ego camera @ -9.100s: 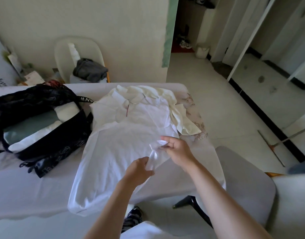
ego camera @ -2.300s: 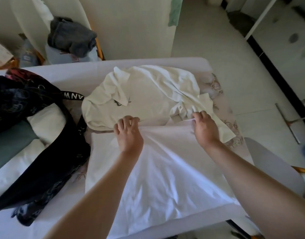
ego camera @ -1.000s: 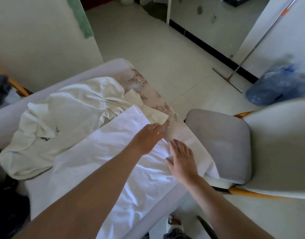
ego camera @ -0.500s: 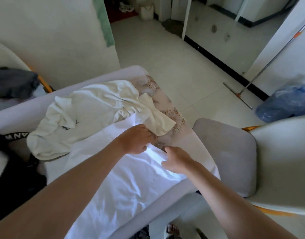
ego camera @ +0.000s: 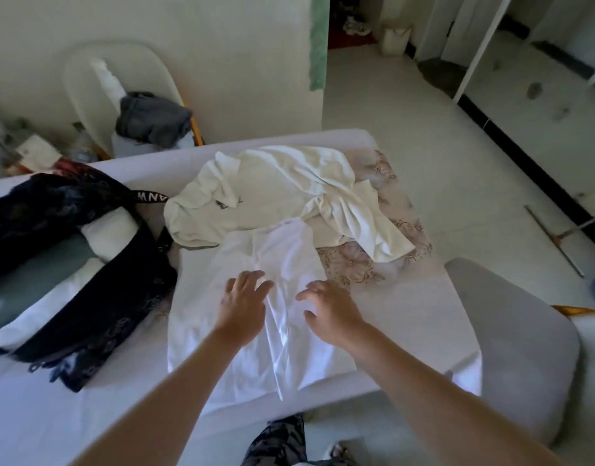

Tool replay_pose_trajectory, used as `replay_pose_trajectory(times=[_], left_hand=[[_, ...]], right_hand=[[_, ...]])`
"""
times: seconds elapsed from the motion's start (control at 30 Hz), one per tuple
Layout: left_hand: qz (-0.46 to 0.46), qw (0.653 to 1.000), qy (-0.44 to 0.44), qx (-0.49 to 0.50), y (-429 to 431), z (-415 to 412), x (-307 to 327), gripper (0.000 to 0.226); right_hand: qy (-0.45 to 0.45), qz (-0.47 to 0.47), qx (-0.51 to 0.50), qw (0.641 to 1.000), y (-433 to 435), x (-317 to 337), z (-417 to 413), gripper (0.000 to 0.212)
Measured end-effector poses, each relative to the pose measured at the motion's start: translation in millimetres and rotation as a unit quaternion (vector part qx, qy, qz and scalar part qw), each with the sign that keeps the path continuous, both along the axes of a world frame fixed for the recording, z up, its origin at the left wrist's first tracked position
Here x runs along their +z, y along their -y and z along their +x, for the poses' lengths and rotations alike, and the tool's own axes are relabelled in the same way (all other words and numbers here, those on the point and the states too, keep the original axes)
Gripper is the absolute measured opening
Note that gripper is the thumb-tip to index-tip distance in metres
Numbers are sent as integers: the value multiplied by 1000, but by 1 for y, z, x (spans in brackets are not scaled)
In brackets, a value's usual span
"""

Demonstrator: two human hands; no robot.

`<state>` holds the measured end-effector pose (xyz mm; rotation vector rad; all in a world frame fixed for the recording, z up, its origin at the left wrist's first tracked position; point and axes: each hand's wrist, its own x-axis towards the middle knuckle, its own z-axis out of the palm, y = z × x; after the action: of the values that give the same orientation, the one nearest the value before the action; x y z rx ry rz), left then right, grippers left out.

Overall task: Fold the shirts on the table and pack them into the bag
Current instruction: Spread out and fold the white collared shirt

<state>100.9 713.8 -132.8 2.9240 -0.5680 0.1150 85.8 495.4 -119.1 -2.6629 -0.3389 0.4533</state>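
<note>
I can read only white letters "ANW" on the black bag's strap (ego camera: 152, 197); the rest is hidden.

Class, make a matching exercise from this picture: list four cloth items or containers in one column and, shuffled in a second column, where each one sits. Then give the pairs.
Things
1. white shirt
2. cream shirt
3. black bag
4. grey garment

Places
A. on the chair behind the table
B. open at the table's left side
C. flat under both hands
D. crumpled at the table's far side

Pairs: 1-C, 2-D, 3-B, 4-A
</note>
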Motion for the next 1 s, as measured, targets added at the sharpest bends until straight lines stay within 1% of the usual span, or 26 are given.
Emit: replay_pose_trajectory(times=[0.03, 0.07, 0.1, 0.13, 0.2, 0.23, 0.27, 0.37, 0.47, 0.53, 0.6, 0.67, 0.7, 0.77, 0.8, 0.9, 1.0], left_hand=[[-21, 1000, -2, 20, 5, -10, -3, 44], [-36, 999, -9, 39, 11, -20, -6, 41], [-48, 996, -21, 68, 15, -30, -10, 42], [-60, 990, -41, 118, 18, -39, -14, 45], [-106, 959, -117, 237, 24, -54, -19, 52], [-131, 940, -152, 277, 27, -59, -20, 54], [-142, 933, -166, 288, 28, -63, -22, 56], [-151, 949, -158, 228, 32, -60, -22, 58], [-180, 949, -159, 202, 30, -39, -21, 49], [-188, 950, -148, 199, 23, -26, -24, 46], [-177, 955, -139, 194, 14, -16, -26, 47], [-160, 961, -132, 184, 4, -12, -26, 50], [-146, 967, -111, 177, -1, -14, -26, 51], [-96, 978, -63, 173, -14, -20, -31, 52], [-72, 979, -65, 180, -23, -25, -34, 54], [-14, 967, -146, 209, -51, -46, -47, 64], [24, 964, -169, 205, -65, -59, -45, 69]], right_hand=[[21, -23, 36, 999, -4, -10, -5, 49], [21, -36, 64, 997, -8, -20, -12, 55], [20, -50, 81, 995, -12, -32, -18, 59], [30, -66, 88, 993, -16, -43, -25, 61], [49, -97, 73, 991, -23, -59, -35, 64], [54, -102, 60, 992, -26, -64, -38, 64], [52, -106, 49, 992, -30, -66, -39, 64], [60, -116, 26, 991, -36, -64, -42, 64], [37, -101, 19, 994, -39, -61, -44, 66], [30, -87, 36, 995, -37, -59, -48, 66], [30, -88, 68, 993, -32, -61, -51, 70], [32, -102, 85, 991, -27, -63, -52, 73], [36, -108, 87, 990, -26, -62, -51, 72], [41, -120, 84, 988, -30, -57, -46, 71], [36, -128, 82, 988, -33, -54, -43, 70], [1, -147, 75, 986, -45, -52, -38, 70], [-9, -180, 108, 978, -43, -53, -29, 72]])
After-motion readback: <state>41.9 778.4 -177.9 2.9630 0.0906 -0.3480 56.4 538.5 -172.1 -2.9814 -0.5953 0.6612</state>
